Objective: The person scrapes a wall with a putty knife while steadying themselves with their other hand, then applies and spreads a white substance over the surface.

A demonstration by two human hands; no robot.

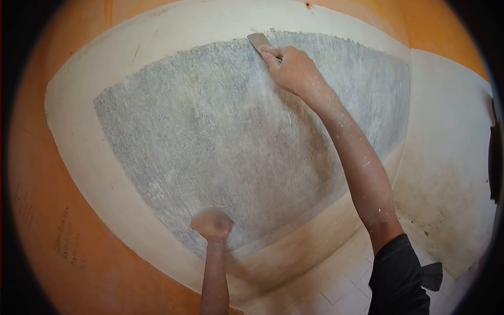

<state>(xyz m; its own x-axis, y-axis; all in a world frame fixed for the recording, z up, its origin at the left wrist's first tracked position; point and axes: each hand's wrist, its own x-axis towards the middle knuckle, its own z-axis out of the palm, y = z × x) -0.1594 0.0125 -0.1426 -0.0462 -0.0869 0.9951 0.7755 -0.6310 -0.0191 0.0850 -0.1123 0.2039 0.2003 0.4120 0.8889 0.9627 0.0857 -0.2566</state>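
Observation:
My right hand [295, 71] is closed round the handle of a putty knife [258, 41], its flat blade lying on the wall at the upper edge of the grey rough patch [210, 121]. White specks cover my right forearm. Lower down, my left hand [211, 224] is at the bottom left part of the same patch, apart from the knife. A blur covers its fingers, so I cannot make out how they are set. Around the grey patch runs a smooth cream-white border [84, 105], and small crumbs show along its upper edge near the blade.
Orange wall [47, 210] surrounds the border, with handwriting [68, 239] at lower left. A pale adjoining wall [446, 131] stands at the right, with a dark object [495, 157] at its far edge. Light floor tiles [336, 283] show below.

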